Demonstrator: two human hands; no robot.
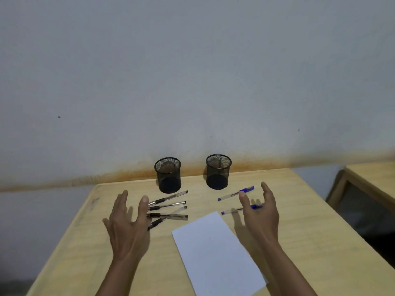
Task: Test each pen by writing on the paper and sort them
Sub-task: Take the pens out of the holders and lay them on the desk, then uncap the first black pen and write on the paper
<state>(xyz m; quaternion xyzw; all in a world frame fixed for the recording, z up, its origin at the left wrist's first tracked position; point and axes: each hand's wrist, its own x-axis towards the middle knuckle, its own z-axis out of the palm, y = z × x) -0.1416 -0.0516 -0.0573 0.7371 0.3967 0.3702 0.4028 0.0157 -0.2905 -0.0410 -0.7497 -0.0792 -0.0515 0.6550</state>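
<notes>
two black mesh cups [168, 175] [218, 171], far worktop [299, 227]: contents unclear. black pens [168, 207] left, blue pens [236, 193] right, paper [215, 253] near. left hand [126, 225], right hand [261, 214]: grip open, holding nothing, partly covering pens.

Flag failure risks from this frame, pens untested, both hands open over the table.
1. The black pens lie crossed in a heap by the left hand; lifting one may drag or roll its neighbours.
2. The two mesh cups look identical and unmarked, so sorting could get swapped.
3. The paper lies loose and skewed near the right hand; it may slide while writing.
</notes>
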